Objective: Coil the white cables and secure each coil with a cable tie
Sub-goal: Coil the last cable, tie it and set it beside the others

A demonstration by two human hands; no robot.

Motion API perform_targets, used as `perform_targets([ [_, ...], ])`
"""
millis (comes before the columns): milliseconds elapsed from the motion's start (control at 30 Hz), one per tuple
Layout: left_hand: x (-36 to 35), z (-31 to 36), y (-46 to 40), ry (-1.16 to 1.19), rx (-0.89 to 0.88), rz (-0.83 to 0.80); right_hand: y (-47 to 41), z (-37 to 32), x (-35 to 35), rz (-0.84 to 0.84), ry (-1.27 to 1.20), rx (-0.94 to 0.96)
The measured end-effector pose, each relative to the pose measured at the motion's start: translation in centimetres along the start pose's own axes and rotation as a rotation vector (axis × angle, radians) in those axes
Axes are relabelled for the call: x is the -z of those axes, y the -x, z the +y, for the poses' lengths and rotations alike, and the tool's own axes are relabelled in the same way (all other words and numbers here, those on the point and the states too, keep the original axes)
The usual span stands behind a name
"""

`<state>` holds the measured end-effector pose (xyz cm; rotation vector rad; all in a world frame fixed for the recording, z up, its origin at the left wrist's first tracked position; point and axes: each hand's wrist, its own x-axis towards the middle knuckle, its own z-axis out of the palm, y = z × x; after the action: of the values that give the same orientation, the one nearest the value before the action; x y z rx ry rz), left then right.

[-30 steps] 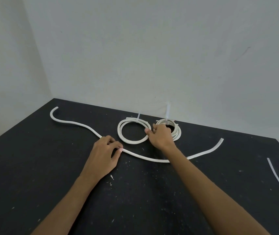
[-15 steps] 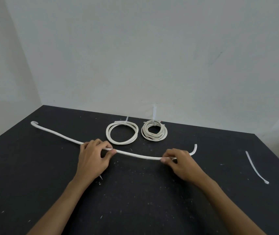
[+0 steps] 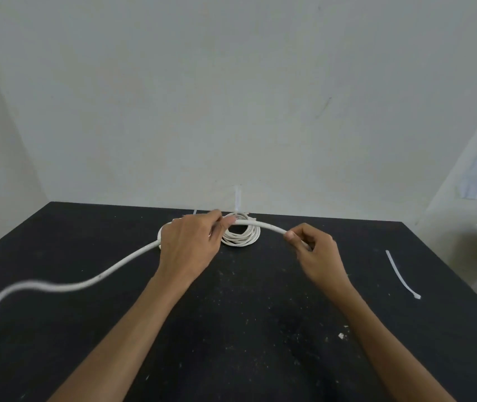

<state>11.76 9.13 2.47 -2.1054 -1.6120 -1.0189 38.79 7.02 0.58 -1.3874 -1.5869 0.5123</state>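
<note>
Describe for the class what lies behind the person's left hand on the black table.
Behind the left hand one edge of a tied cable coil and its cable tie tail peek out; the rest is covered. The smaller tied coil beside it shows almost whole on the black table.

We found one long white cable (image 3: 109, 269) uncoiled, arching above the worktop and trailing off blurred to the left. A finished multi-turn coil (image 3: 241, 235) lay flat at the far edge, its tie tail (image 3: 237, 201) upright. A second coil (image 3: 160, 234) was mostly hidden. A loose cable tie (image 3: 399, 272) lay well apart, right.
</note>
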Motion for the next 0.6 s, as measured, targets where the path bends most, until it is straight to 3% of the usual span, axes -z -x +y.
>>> perform_targets([
  [233,-2.1,1.0,0.8,0.042,0.189,-0.054,-0.4,1.6,2.7,-0.157,0.218,-0.19],
  [367,-2.6,0.3,1.3,0.06,0.319,-0.121,0.3,2.5,3.1,-0.12,0.204,-0.254],
  [467,-2.4,0.9,1.0,0.136,0.447,-0.181,0.9,2.4,2.0,-0.054,0.046,-0.286],
  [600,-2.7,1.0,0.3,0.322,0.634,-0.278,1.2,1.8,0.7,-0.041,-0.446,-0.465],
])
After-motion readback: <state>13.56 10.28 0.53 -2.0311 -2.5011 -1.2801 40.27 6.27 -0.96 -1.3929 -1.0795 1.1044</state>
